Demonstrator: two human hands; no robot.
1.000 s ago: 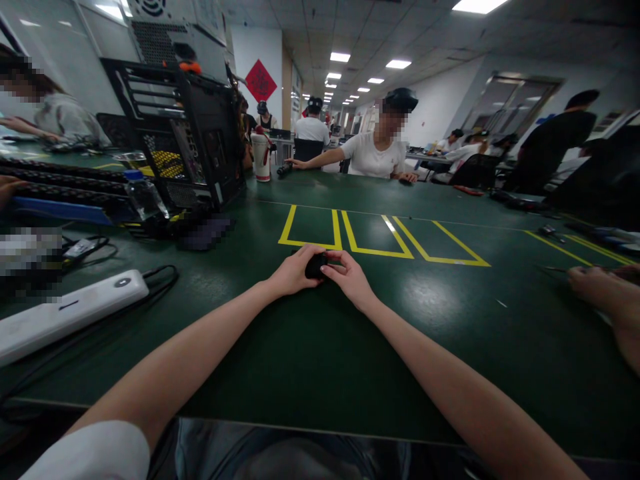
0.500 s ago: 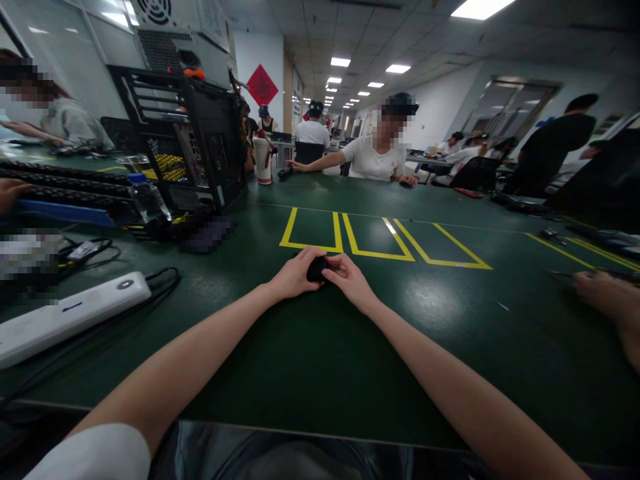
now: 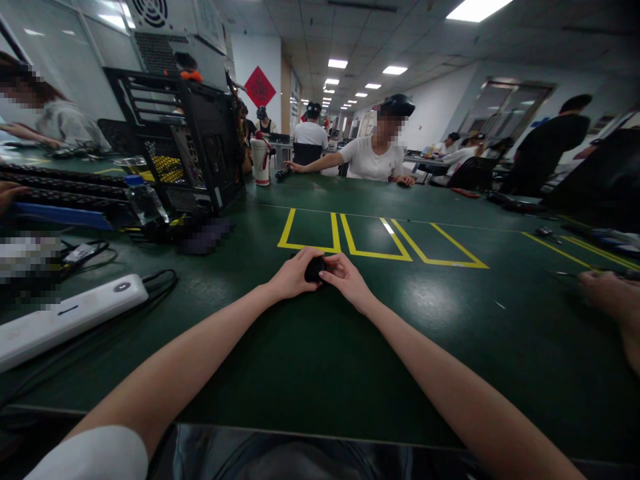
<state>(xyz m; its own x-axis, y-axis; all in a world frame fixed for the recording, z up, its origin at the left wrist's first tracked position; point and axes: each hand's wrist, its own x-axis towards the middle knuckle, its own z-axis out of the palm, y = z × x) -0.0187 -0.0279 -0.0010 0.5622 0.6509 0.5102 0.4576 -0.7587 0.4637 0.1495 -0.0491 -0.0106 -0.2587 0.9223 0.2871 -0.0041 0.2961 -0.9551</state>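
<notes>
Both my arms reach forward over a dark green table (image 3: 310, 347). My left hand (image 3: 293, 275) and my right hand (image 3: 347, 280) meet around a small black object (image 3: 315, 269) that rests on the table just in front of yellow taped rectangles (image 3: 310, 233). Fingers of both hands curl round it; most of the object is hidden by them, so I cannot name it.
A white power strip (image 3: 65, 317) with black cables lies at the left. A black computer case (image 3: 195, 143) and a plastic bottle (image 3: 145, 197) stand behind it. A person in white (image 3: 373, 157) sits across the table. Another person's hand (image 3: 607, 293) rests at the right edge.
My hands stay closed round the black object in the same spot; only the view has shifted slightly.
</notes>
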